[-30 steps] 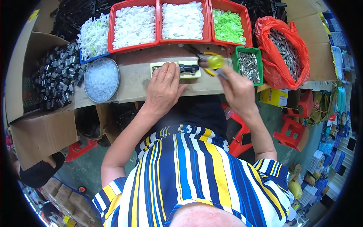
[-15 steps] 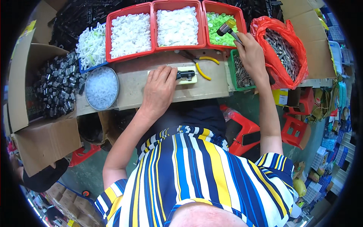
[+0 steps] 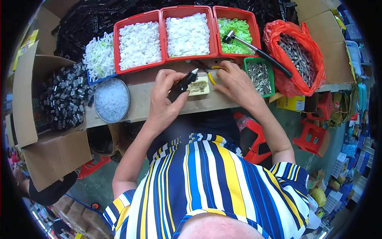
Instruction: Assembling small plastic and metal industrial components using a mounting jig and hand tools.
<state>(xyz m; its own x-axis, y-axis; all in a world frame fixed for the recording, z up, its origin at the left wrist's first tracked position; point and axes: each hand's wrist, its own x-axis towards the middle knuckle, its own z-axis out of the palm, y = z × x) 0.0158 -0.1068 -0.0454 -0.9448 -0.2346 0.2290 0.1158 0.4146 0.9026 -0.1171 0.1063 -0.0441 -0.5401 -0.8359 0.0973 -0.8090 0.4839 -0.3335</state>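
Note:
My left hand (image 3: 164, 97) is closed around a black plastic part (image 3: 184, 84) with a white tip, tilted up above the work board. Just right of it lies a cream-coloured block (image 3: 203, 88) with a shaped recess that now shows bare. My right hand (image 3: 240, 84) has its thumb and fingers on the yellow handles of a pair of pliers (image 3: 211, 78), whose dark jaws point away to the left. Beyond that hand, a hammer (image 3: 260, 52) rests with its head over the green pieces and its black handle against the red bag.
Red bins (image 3: 163, 38) of white and green pieces line the back. A green tray (image 3: 272, 81) of metal pins and a red bag (image 3: 314, 55) stand right. At left are a round dish (image 3: 128, 99) of clear pieces and a carton (image 3: 24, 99) of dark parts.
The black part has left the block and is in my left hand. My right hand has let go of the hammer, now laid at the back right, and moved to the pliers.

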